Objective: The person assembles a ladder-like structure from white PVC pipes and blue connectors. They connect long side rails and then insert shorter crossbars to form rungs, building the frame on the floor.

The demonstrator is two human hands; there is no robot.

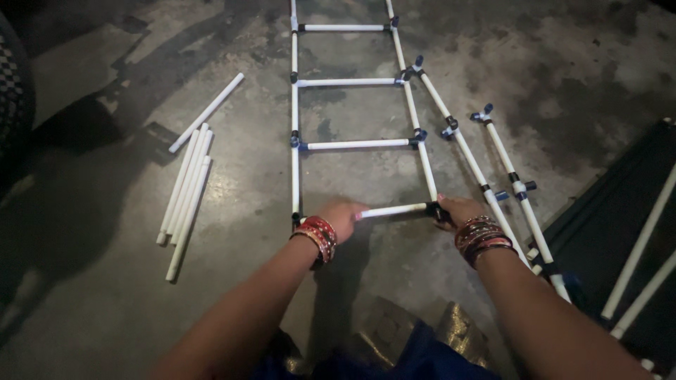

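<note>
A ladder-like frame of white pipes (295, 112) with dark corner joints lies on the concrete floor, running away from me. My left hand (343, 215) grips the left part of its nearest crosspiece (394, 210). My right hand (458, 209) holds the dark joint (438, 210) at that crosspiece's right end. Both wrists wear stacks of red bangles.
Several loose white pipes (184, 190) lie bundled at the left, one more (208, 111) angled above them. Two jointed pipe lengths (468, 151) (517, 184) lie to the right of the frame. A dark panel (612, 232) with more pipes (644, 281) is at far right.
</note>
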